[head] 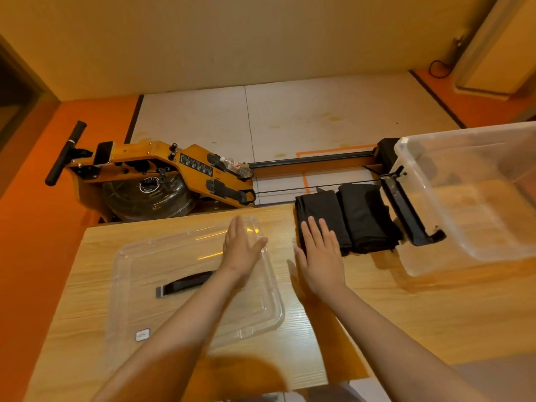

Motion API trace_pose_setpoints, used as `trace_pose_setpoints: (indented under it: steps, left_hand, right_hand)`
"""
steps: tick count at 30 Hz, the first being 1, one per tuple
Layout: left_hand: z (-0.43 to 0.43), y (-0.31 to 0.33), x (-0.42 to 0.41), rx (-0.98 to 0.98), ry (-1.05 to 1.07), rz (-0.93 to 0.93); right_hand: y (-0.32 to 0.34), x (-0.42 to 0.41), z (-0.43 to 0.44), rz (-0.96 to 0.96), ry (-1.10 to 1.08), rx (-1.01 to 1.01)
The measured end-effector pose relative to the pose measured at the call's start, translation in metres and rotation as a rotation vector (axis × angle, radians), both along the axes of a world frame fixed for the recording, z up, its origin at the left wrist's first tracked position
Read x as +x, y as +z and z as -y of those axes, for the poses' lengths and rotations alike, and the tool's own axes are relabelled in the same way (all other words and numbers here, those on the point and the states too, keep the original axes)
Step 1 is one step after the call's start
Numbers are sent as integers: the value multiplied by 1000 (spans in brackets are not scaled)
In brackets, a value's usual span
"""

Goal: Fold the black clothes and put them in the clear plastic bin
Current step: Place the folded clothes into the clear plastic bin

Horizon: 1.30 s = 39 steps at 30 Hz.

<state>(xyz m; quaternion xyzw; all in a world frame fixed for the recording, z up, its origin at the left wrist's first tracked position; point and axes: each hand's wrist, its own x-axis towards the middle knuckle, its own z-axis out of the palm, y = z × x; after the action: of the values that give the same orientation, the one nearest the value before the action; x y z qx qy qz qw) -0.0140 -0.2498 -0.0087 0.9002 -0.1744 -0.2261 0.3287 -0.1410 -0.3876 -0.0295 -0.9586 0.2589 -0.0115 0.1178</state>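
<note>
Reaching toward the two folded black clothes lying side by side on the wooden table beside the empty clear plastic bin, the left hand and right hand are flat, released, grasping nothing; folding looks done, so next likely comes gripping a bundle for transfer.

Setting: a room in a home, part gym, part storage. Evidence: wooden water rowing machine on the floor beyond the left hand, with black handle bar, footplates and water tank; its rail runs on past the right hand. Pale floor tiles edged in orange, plain cream wall behind. Light wood-grain table under both hands. Black cable at the far right wall.
</note>
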Motion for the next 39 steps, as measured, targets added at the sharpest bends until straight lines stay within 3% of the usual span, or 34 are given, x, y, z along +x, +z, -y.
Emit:
trace_pose_setpoints:
  steps: [4,9,14,18,25,31,39]
  left_hand:
    - [76,-3,-41,17,-20,-60]
    - [127,-11,-56,-1,191,-263]
    - [146,-22,-53,44,345,-405]
    - [149,-28,-42,-110,481,-599]
    - [144,-28,-30,-100,411,-724]
    - [133,-31,-36,-91,328,-659]
    - [108,-39,-54,-329,221,-591]
  right_hand:
    - [-2,-16,42,-35,61,-12]
    - [-12,-27,65,-89,229,38]
    - [-16,-28,67,-75,251,93]
    - [-21,-30,68,-25,231,129]
    - [-22,-40,56,-6,153,179]
    - [-15,-49,48,21,158,225]
    - [-4,-57,47,215,36,458]
